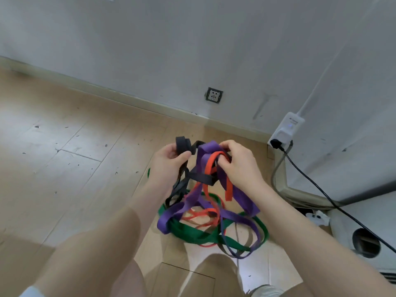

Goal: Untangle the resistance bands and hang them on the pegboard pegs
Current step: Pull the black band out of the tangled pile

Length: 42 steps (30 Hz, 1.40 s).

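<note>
Untangling is in hand, mid-frame: the left hand point(169, 159) grips the flat black rubber band point(183, 144), the right hand point(240, 161) pinches the knotted purple band point(205, 151) and orange band point(211, 163). The wide green band point(192, 232) lies on the floor below. Next, probably, draw the black one free.

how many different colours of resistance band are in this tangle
4: black flat band in left hand; purple and orange at right hand; green on floor. More may be hidden.

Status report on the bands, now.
Left hand grips black band. Right hand grips purple and orange bands. All tangled; green band on floor.
</note>
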Tool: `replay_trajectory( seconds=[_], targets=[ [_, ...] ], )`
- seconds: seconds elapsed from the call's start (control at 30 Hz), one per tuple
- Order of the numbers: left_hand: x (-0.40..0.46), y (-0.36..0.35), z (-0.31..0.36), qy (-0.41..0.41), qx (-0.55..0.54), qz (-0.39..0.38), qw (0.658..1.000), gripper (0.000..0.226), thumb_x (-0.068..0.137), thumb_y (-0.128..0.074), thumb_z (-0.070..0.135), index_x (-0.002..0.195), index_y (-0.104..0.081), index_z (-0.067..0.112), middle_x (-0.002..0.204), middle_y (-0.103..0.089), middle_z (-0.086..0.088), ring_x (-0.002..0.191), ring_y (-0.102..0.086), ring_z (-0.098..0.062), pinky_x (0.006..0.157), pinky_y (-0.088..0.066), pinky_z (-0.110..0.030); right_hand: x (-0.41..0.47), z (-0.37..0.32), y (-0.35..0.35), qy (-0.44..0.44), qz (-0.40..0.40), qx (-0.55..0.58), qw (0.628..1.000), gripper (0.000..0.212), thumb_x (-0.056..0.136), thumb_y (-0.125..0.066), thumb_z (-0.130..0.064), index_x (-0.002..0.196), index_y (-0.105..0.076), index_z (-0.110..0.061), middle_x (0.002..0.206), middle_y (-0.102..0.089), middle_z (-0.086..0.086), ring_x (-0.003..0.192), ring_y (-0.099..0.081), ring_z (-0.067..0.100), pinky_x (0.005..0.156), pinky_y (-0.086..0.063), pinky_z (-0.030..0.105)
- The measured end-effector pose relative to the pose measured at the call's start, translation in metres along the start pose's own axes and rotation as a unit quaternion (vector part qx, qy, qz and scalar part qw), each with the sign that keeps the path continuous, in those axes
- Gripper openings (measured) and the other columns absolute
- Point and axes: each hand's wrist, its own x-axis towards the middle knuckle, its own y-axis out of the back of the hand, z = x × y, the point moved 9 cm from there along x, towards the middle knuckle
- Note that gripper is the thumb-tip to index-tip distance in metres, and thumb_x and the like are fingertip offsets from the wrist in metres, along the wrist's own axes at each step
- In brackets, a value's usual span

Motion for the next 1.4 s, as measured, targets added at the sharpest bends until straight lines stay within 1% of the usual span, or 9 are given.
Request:
replay_trajectory(
  seconds=[0.17, 0.27, 0.43, 0.67, 0.87, 1.0, 1.1, 1.27, 1.4],
  targets=[
    [-0.005, 0.014, 0.006, -0.005, -0.039, 0.032, 0.999, 0.009, 0.086, -0.062, 0.008, 0.089, -0.064, 0.016, 0.083, -0.068, -0.002, 0.081, -0.063, -0.019, 0.082, -0.05, -0.036, 0.0, 0.036, 0.009, -0.081, -0.065, 0.004, 0.995, 0.027, 0.089, -0.054, -0.017, 0.116, -0.06, -0.015, 0.114, -0.065, 0.006, 0.108, -0.057, 0.024, 0.09, -0.042, 0.03],
    [-0.011, 0.005, 0.01, -0.013, -0.01, -0.003, 1.0, 0.009, 0.086, -0.063, 0.012, 0.092, -0.067, 0.017, 0.083, -0.071, 0.0, 0.079, -0.066, -0.015, 0.077, -0.051, -0.03, -0.016, 0.004, -0.018, 0.102, -0.191, -0.235, 0.948, 0.027, 0.095, -0.046, -0.025, 0.119, -0.057, -0.029, 0.117, -0.063, -0.002, 0.11, -0.056, 0.021, 0.088, -0.039, 0.034],
    [-0.028, -0.012, 0.016, -0.031, 0.027, -0.087, 0.995, 0.015, 0.086, -0.063, 0.016, 0.099, -0.068, 0.016, 0.081, -0.073, 0.001, 0.068, -0.067, -0.004, 0.058, -0.049, -0.014, -0.033, -0.057, -0.026, 0.293, -0.075, -0.248, 0.92, 0.015, 0.082, -0.06, -0.018, 0.094, -0.067, -0.022, 0.084, -0.069, -0.002, 0.077, -0.065, 0.022, 0.091, -0.037, 0.039],
    [-0.047, -0.007, 0.025, -0.043, 0.002, -0.119, 0.992, 0.02, 0.092, -0.053, 0.016, 0.11, -0.063, 0.013, 0.092, -0.071, -0.002, 0.081, -0.066, -0.01, 0.065, -0.052, -0.015, -0.044, -0.066, -0.02, 0.226, 0.079, -0.108, 0.965, 0.019, 0.069, -0.073, -0.017, 0.072, -0.055, -0.013, 0.058, -0.057, -0.002, 0.059, -0.054, 0.023, 0.078, -0.026, 0.029],
    [-0.058, -0.023, 0.038, -0.109, 0.131, -0.251, 0.953, 0.042, 0.093, -0.047, 0.005, 0.13, -0.045, 0.026, 0.115, -0.062, 0.004, 0.098, -0.063, -0.008, 0.08, -0.053, -0.021, -0.035, -0.036, -0.02, 0.034, -0.021, 0.127, 0.991, 0.011, 0.083, -0.065, -0.012, 0.092, -0.066, -0.018, 0.085, -0.066, -0.007, 0.087, -0.061, 0.016, 0.078, -0.051, 0.032],
    [-0.052, -0.017, 0.038, -0.15, 0.17, -0.184, 0.956, 0.036, 0.089, -0.056, 0.009, 0.12, -0.051, 0.028, 0.109, -0.062, 0.008, 0.087, -0.066, -0.006, 0.078, -0.053, -0.018, -0.042, -0.034, -0.035, 0.008, -0.104, 0.22, 0.97, 0.028, 0.087, -0.052, -0.008, 0.106, -0.066, -0.023, 0.095, -0.069, -0.006, 0.089, -0.064, 0.012, 0.083, -0.053, 0.032],
    [-0.047, -0.014, 0.033, -0.131, 0.154, -0.131, 0.971, 0.022, 0.088, -0.058, 0.013, 0.103, -0.058, 0.027, 0.095, -0.063, 0.007, 0.083, -0.063, -0.018, 0.076, -0.054, -0.035, -0.049, -0.04, -0.043, -0.035, -0.124, 0.389, 0.912, 0.018, 0.087, -0.045, -0.018, 0.093, -0.062, -0.017, 0.078, -0.063, -0.005, 0.071, -0.06, 0.003, 0.07, -0.05, 0.019],
    [-0.048, -0.014, 0.028, -0.136, 0.208, -0.134, 0.959, 0.035, 0.086, -0.047, 0.001, 0.105, -0.056, 0.028, 0.097, -0.062, 0.004, 0.085, -0.064, -0.02, 0.078, -0.055, -0.045, -0.05, -0.041, -0.047, -0.046, -0.081, 0.331, 0.939, 0.006, 0.088, -0.061, -0.018, 0.084, -0.063, -0.014, 0.076, -0.06, -0.003, 0.062, -0.053, -0.003, 0.061, -0.044, 0.01],
    [-0.048, -0.023, 0.019, -0.093, 0.143, -0.205, 0.964, 0.035, 0.094, -0.047, 0.006, 0.124, -0.05, 0.022, 0.109, -0.059, 0.003, 0.09, -0.064, -0.005, 0.072, -0.053, -0.012, -0.047, -0.028, -0.038, -0.073, -0.054, 0.369, 0.925, 0.022, 0.095, -0.046, -0.009, 0.089, -0.066, -0.016, 0.084, -0.067, 0.005, 0.074, -0.061, 0.006, 0.066, -0.05, 0.015]
  ],
)
